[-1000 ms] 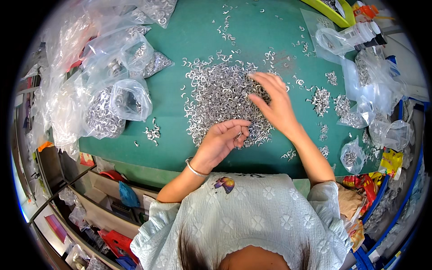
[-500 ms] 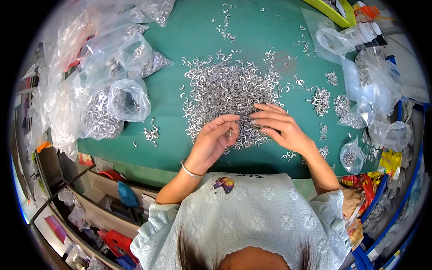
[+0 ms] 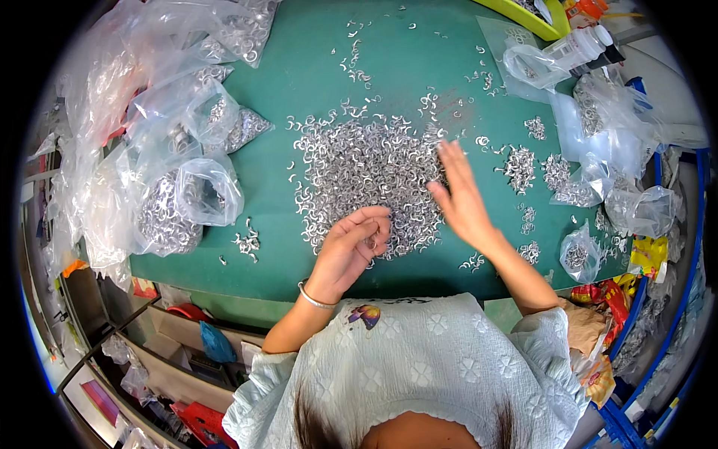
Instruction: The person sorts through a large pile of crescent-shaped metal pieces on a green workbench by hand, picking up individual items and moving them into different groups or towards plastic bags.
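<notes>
A broad pile of small silver C-shaped metal pieces (image 3: 359, 168) lies on the green tabletop. My left hand (image 3: 350, 243), with a bangle at the wrist, is palm up at the near edge of the pile. Its fingers are curled in, and a bit of curved metal shows between them; how many pieces it holds is hidden. Over the right edge of the pile is my right hand (image 3: 465, 198), fingers stretched out and thumb apart. I see nothing held in it.
Clear plastic bags of metal pieces (image 3: 168, 217) crowd the left side. Small heaps (image 3: 519, 168) and more bags (image 3: 580, 254) lie to the right. A white bottle (image 3: 580, 46) and a yellow-green tray (image 3: 535, 19) stand far right. Drawers (image 3: 179, 337) sit below the left edge.
My right hand has straightened its fingers and moved right and away from my left hand. My left hand stays curled at the pile's near edge. The whole view has shifted slightly.
</notes>
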A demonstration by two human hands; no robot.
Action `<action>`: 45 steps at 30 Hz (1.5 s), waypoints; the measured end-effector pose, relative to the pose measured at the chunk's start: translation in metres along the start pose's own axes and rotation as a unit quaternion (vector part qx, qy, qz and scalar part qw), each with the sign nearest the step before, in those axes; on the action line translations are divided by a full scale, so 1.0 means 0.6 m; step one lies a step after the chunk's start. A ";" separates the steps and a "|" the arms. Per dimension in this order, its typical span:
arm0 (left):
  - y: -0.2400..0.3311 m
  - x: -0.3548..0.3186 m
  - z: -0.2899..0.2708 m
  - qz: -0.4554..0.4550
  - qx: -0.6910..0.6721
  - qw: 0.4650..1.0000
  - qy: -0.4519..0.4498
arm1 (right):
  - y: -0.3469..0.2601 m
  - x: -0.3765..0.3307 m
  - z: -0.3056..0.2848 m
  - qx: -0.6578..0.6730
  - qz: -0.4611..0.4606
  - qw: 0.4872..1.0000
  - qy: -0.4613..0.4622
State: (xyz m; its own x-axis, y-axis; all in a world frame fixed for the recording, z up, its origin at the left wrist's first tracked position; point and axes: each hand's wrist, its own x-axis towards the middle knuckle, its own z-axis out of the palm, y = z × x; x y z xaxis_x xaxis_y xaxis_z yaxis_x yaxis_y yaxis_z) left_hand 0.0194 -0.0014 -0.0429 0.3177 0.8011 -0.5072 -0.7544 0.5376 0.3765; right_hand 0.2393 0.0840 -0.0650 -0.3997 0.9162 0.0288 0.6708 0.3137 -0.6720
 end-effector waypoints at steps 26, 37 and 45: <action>0.106 -0.103 0.032 0.271 -0.100 0.957 -0.021 | -0.071 -0.026 -0.034 0.228 0.007 0.973 -0.042; 0.077 -0.117 -0.009 0.286 -0.043 0.956 0.056 | -0.066 -0.059 -0.023 0.250 0.019 0.967 -0.051; 0.284 -0.197 -0.046 0.611 0.305 0.672 0.285 | -0.053 -0.069 -0.017 0.301 0.053 0.950 -0.060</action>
State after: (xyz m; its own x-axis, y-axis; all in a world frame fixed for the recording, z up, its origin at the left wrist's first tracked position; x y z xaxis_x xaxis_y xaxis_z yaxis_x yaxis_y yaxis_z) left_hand -0.1623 -0.0118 0.0596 -0.7287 0.6051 0.3206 0.1799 -0.2826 0.9422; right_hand 0.2407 0.0386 -0.0374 -0.4430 0.8880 -0.1237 0.2474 -0.0115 -0.9688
